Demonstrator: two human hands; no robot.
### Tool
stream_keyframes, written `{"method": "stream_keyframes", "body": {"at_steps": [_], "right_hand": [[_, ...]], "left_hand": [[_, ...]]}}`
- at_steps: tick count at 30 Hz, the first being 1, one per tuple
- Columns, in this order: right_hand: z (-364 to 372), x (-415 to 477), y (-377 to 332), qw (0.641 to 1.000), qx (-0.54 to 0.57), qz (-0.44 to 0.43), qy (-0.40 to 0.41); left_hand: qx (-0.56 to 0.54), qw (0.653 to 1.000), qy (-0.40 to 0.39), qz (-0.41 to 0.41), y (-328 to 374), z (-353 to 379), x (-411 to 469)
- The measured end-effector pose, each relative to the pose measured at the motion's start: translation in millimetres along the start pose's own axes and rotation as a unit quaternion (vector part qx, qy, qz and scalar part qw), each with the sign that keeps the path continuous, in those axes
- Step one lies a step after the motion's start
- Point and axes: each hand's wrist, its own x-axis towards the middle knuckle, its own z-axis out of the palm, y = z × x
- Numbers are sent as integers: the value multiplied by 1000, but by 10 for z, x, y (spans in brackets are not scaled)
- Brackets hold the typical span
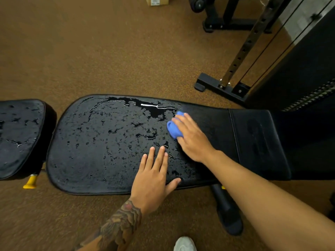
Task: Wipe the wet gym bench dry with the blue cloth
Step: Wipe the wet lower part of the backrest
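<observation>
The blue cloth (pixel 174 128) is bunched into a wad on the bench (pixel 101 160), a little right of the frame's centre, at the line where the wet part of the pad meets the dry part. The right hand (pixel 192 139) comes in from the lower right and lies on top of the wad. Its fingers curve over the cloth and grip it against the pad, and blue fabric shows past the fingertips and on the thumb side.

The bench is a long black pad running across the middle of the frame. To the left of the cloth its surface is covered with water (pixel 153 108) in beads and patches, with a larger shiny pool near the far edge just above and left of the cloth. To the right of the cloth the pad looks dull and dry.

The left hand (pixel 154 178), on a tattooed forearm, rests flat on the near edge of the pad, below and left of the cloth. Its fingers are straight and spread slightly, and it holds nothing.

At the left edge of the frame a separate seat pad (pixel 18 138) is also spotted with water, and a yellow knob (pixel 30 182) sticks out below it. A black bench leg (pixel 228 214) shows under the pad at lower right. The floor (pixel 90 51) is speckled brown. A black rack (pixel 244 49) with a row of holes stands at upper right, a cardboard box (pixel 157 0) sits at the top edge, and a pale shoe (pixel 184 244) shows at the bottom edge.
</observation>
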Motion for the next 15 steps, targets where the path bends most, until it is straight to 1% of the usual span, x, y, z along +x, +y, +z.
{"method": "stream_keyframes", "body": {"at_steps": [2, 3, 4, 5, 7, 10, 12, 15], "right_hand": [[-59, -336, 5, 996, -3, -75, -46], [-108, -470, 60, 993, -8, -102, -56], [-162, -535, 155, 992, -6, -110, -54], [-206, -540, 258, 994, -3, -97, -41], [-262, -392, 402, 999, 2, -35, -11], [-233, 103, 366, 999, 0, 42, 23], [-128, 383, 165, 999, 5, 47, 18], [50, 422, -150, 1000, 9, -11, -9]], "left_hand": [[-1, 1000, -1, 1, 2, -2, -1], [-1, 1000, -1, 2, 2, -7, 0], [-1, 1000, -1, 2, 2, -11, 0], [0, 1000, -2, 3, 2, -14, -2], [2, 1000, -5, 2, 0, -16, -5], [5, 1000, -3, 0, 7, -24, -4], [7, 1000, 2, 0, 9, -19, -5], [5, 1000, 12, 1, 4, 0, -1]]}}
